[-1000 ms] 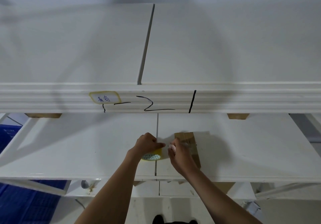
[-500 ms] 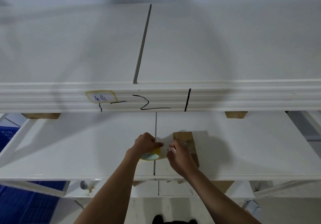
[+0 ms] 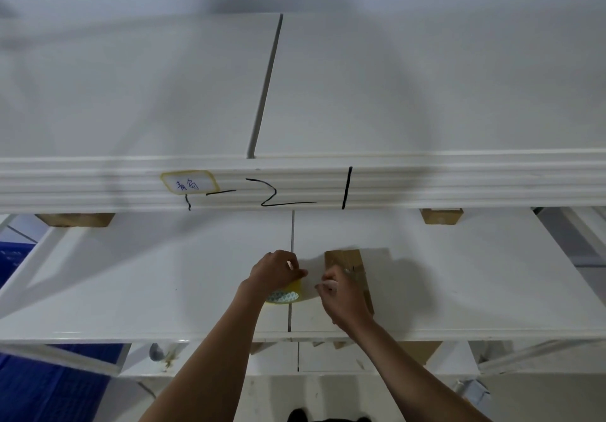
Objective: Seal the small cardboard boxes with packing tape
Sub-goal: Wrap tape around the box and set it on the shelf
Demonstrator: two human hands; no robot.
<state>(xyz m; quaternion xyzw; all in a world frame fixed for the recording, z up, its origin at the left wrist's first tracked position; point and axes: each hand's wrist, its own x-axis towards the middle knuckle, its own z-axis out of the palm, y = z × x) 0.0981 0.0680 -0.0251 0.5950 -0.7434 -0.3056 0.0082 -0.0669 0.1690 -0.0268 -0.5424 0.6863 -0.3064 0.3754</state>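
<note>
**Tape end being drawn toward box**

I see left hand [image 3: 277,269] gripping the yellow tape roll [image 3: 284,294], anchoring it. Right hand [image 3: 341,294], at its 3 o'clock, pinches what I judge is the free end. Small cardboard box [image 3: 347,262] sits on the white shelf [image 3: 131,274], touching that hand, ready for taping.

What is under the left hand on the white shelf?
Under the left hand a yellow tape roll lies on the white shelf. Only its near rim and patterned core show; the hand covers its far part.
</note>
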